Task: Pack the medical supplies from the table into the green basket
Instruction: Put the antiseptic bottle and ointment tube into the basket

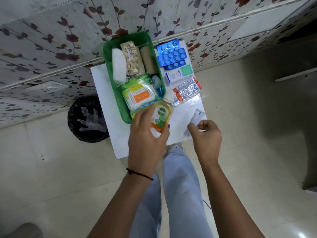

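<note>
Left hand point(147, 133): I see it wrapped around an antiseptic liquid bottle point(160, 115), amber with a white cap, held at the near right corner of the green basket point(109, 54), cap pointing away from me.
Right hand point(205, 134): fingers curled in loosely, pinching the near end of a small white sachet point(197, 116) on the table; how firm the grip is I cannot tell.
Green basket: it sits on the left of the white table point(103, 79). Inside I see a white gauze roll point(118, 66), a patterned roll point(131, 59), a tan bandage roll point(147, 60) and a cotton swab pack point(140, 97).
Still on the table: blue tablet strips point(171, 54) at the far right, a small white and green box point(179, 74) just nearer, then silver and orange tablet strips point(187, 91).
Room: floral wall point(51, 40) behind the table, a black bin point(87, 119) on the tiled floor at the left.
</note>
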